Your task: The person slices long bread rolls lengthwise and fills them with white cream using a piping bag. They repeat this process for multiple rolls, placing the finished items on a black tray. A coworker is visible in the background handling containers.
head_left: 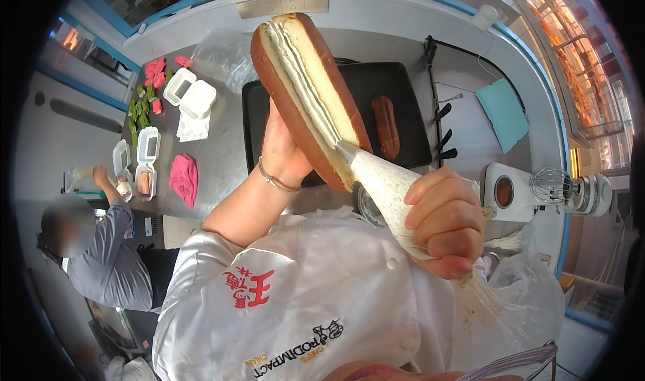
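A long brown bread bun (329, 99), split lengthwise, lies tilted across my left hand (281, 149), which supports it from below and behind. Most of my left fingers are hidden by the bun. Stripes of pale, speckled cream (304, 78) run along the cut. In my right hand (447, 220) is a filled piping bag (386, 186), the fingers wrapped round it. Its metal nozzle (347, 151) touches the cream near the bun's lower end. Beneath the bun, a black tray (415, 89) holds a smaller brown bun (385, 125).
White takeaway boxes (197, 99), a pink cloth (183, 179) and pink flowers (155, 72) lie on the left of the metal table. A person (111, 253) works at far left. Right are a teal sheet (502, 115) and a mixer with a wire whisk (549, 185).
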The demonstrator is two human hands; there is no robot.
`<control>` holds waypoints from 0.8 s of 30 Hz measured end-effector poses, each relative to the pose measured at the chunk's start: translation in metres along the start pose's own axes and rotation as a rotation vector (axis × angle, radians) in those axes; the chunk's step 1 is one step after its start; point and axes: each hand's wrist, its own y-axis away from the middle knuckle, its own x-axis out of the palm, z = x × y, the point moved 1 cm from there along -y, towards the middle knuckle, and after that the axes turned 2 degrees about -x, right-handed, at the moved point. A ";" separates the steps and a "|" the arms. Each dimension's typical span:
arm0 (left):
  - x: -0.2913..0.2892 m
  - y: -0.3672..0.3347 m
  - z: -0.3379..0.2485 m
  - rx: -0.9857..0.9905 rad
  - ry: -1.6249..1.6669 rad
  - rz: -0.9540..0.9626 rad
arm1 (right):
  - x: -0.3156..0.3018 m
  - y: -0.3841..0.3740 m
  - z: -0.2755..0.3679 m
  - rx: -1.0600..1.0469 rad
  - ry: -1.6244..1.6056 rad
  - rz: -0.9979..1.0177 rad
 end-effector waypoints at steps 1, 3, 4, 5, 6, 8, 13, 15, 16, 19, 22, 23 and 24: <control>0.000 -0.001 -0.001 -0.003 0.020 0.002 | 0.003 0.000 0.000 0.003 0.036 -0.044; -0.001 -0.001 -0.002 -0.003 0.069 -0.009 | 0.002 0.003 0.001 0.002 0.028 -0.041; 0.000 -0.001 -0.003 -0.004 0.107 -0.027 | 0.001 0.004 0.002 0.000 0.025 -0.039; 0.002 -0.001 -0.004 -0.003 0.145 -0.044 | -0.001 0.005 0.003 0.009 0.026 -0.028; 0.007 0.001 -0.007 -0.003 0.192 -0.069 | -0.002 0.006 0.004 0.017 0.025 -0.018; 0.008 0.002 -0.008 0.022 0.222 -0.074 | -0.003 0.007 0.005 0.027 0.026 -0.011; -0.005 -0.007 -0.011 -0.036 0.362 -0.051 | -0.005 0.010 0.008 0.030 0.017 -0.010; -0.001 -0.007 -0.015 -0.061 0.400 -0.047 | -0.006 0.011 0.008 0.030 0.012 0.001; 0.002 -0.006 -0.016 -0.063 0.401 -0.041 | -0.007 0.012 0.008 0.030 0.009 0.007; -0.002 -0.010 -0.017 -0.070 0.408 -0.080 | -0.009 0.012 0.012 0.072 0.004 0.053; -0.005 -0.013 -0.018 -0.123 0.463 -0.104 | -0.019 0.015 0.014 0.192 -0.100 0.035; -0.007 -0.013 -0.017 -0.125 0.467 -0.065 | -0.023 0.013 0.012 0.225 -0.159 -0.083; -0.011 -0.011 -0.018 -0.110 0.466 -0.030 | -0.026 0.009 0.006 0.255 -0.236 -0.199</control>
